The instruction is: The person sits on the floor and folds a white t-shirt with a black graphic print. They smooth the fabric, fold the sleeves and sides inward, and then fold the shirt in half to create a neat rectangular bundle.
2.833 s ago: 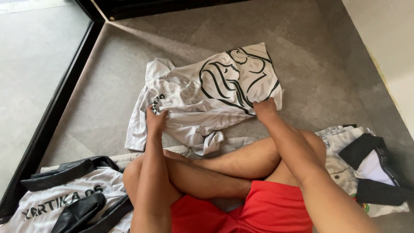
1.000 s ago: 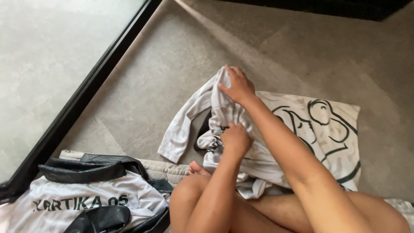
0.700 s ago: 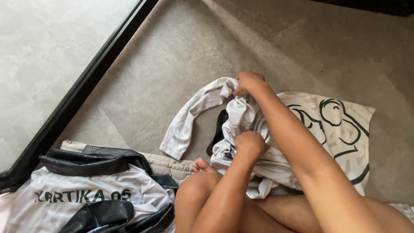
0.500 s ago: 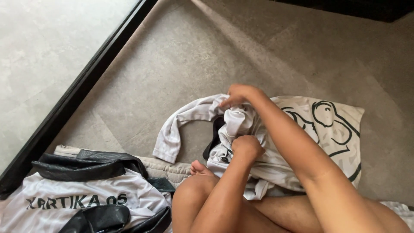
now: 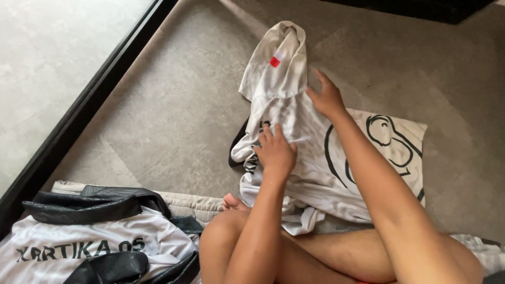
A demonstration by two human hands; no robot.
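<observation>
A white shirt [image 5: 294, 121] with a black line drawing is being spread on the grey floor [image 5: 173, 115], just ahead of the crossed legs of the seated person. Its body is lying toward 4 o'clock, where the drawing is showing, while a sleeve with a small red tag is being stretched away toward 12 o'clock, so the long axis of the garment is running roughly from 12 o'clock down to 5 o'clock.

The left hand [image 5: 274, 152] is being pressed palm down on the middle of the shirt, at about 7 o'clock from the sleeve end. Its fingers [image 5: 268, 134] are being held loosely together and slightly curled, lying flat on the cloth rather than closed around it; no fold is seen being pinched.

The right hand [image 5: 327, 99] is being rested on the shirt at 2 o'clock from the left hand, at the edge where the sleeve meets the body. Its fingers [image 5: 317, 76] are being held spread and open, with the tips touching or hovering just above the fabric; whether any cloth is being gripped beneath the palm cannot be told.

A dark edge of the garment is showing at 9 o'clock from the left hand. At 8 o'clock, well apart from the shirt, a pile of clothes [image 5: 100, 236] is lying: a white jersey with black lettering and black leather-like pieces over it.
</observation>
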